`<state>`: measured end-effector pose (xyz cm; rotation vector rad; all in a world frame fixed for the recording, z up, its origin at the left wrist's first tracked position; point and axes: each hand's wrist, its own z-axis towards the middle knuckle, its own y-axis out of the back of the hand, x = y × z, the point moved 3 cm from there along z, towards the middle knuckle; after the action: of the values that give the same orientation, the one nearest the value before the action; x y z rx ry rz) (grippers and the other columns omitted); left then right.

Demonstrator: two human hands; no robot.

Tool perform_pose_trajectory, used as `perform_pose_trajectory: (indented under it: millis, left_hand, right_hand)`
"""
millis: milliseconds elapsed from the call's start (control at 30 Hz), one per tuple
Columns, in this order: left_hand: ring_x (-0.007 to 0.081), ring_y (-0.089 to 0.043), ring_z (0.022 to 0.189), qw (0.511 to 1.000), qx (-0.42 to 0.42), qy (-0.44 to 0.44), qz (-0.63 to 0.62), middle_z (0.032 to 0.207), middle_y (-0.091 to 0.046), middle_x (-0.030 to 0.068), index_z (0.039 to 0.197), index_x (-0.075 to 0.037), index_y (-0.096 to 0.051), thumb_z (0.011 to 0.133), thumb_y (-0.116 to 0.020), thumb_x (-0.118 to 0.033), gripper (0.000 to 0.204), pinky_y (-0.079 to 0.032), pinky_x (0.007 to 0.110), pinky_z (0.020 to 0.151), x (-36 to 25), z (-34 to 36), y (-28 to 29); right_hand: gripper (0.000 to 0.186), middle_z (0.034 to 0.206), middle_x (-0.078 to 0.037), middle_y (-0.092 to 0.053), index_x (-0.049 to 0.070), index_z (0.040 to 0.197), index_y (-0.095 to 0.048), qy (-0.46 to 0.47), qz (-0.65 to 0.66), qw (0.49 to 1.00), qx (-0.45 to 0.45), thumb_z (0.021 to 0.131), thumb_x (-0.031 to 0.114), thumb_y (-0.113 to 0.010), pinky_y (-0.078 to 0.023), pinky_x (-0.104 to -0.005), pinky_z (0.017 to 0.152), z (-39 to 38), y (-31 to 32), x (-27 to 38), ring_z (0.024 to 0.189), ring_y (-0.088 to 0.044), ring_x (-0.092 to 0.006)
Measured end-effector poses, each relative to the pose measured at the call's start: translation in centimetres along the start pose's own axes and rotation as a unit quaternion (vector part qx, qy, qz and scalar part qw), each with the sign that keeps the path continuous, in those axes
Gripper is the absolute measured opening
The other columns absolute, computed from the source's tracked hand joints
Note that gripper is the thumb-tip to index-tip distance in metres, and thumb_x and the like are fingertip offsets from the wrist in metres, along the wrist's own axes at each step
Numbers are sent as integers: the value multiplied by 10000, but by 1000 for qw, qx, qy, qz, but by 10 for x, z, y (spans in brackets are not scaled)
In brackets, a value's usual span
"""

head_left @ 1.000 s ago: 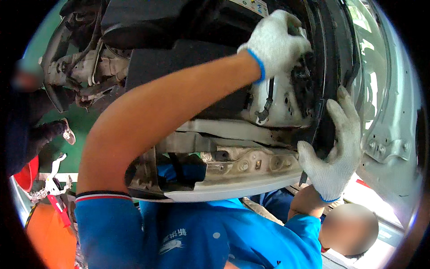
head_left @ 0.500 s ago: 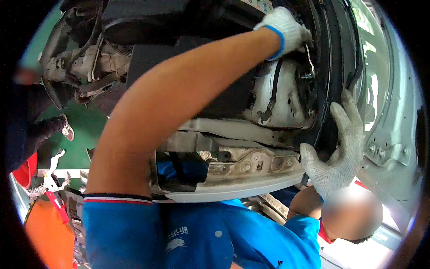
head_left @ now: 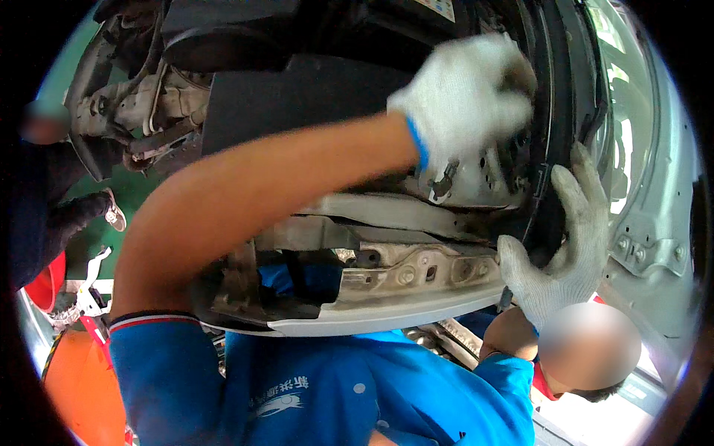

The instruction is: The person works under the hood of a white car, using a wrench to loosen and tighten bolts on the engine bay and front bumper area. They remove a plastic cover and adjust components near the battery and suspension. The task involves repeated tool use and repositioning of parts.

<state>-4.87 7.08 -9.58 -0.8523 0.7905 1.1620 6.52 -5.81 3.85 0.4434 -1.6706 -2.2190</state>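
My left hand (head_left: 476, 97), in a white knitted glove with a blue cuff, is over the right part of a car's open engine bay. Its fingers are curled and smeared by motion, and whatever they hold is hidden. A pale metal body section (head_left: 446, 182) shows just under the wrist. My right hand (head_left: 561, 245), also gloved, has thumb and fingers spread. It lies against the dark trim strip (head_left: 547, 201) along the bay's right side, with nothing visible in its grasp.
A black cover (head_left: 297, 93) fills the middle of the bay. Nearer stands a bare metal front rail (head_left: 409, 279). A silver panel with a bolted bracket (head_left: 648, 254) is at right. Another person (head_left: 591, 346) is close at lower right, and a dark-clothed person (head_left: 37, 186) is at left.
My left hand has come down and nearer from the far right corner, where a slim silver wrench-like tool showed below its fingers. That tool no longer shows clearly. My right hand stays put.
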Motion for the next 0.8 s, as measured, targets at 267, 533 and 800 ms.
perform_pose_trajectory:
  millis: [267,533,800]
  left_hand:
    - [305,-720,975,975,14,219,-34,1089,-720,212,1168,4,-669,867,-786,-240,405,-581,410,851,49,78,-16]
    - [202,-731,927,990,-10,-86,108,1002,-730,149,1042,-4,-729,809,-804,-194,310,-593,327,795,-18,-24,-3]
    - [297,-705,963,967,-11,253,-8,1047,-720,217,1084,47,-683,892,-756,-200,321,-571,427,829,23,71,-3]
  right_hand:
    - [767,1505,-300,-486,27,1398,-597,6,4,999,53,706,266,-824,-424,-514,1139,2,7,-1,1400,-492,-460]
    - [766,1523,-290,-469,30,1405,-590,2,1,998,56,698,228,-812,-425,-511,1145,-1,5,-4,1415,-475,-452]
    - [730,1454,-281,-557,21,1300,-664,-14,32,999,-2,608,205,-800,-419,-499,1145,-2,1,-2,1361,-541,-439]
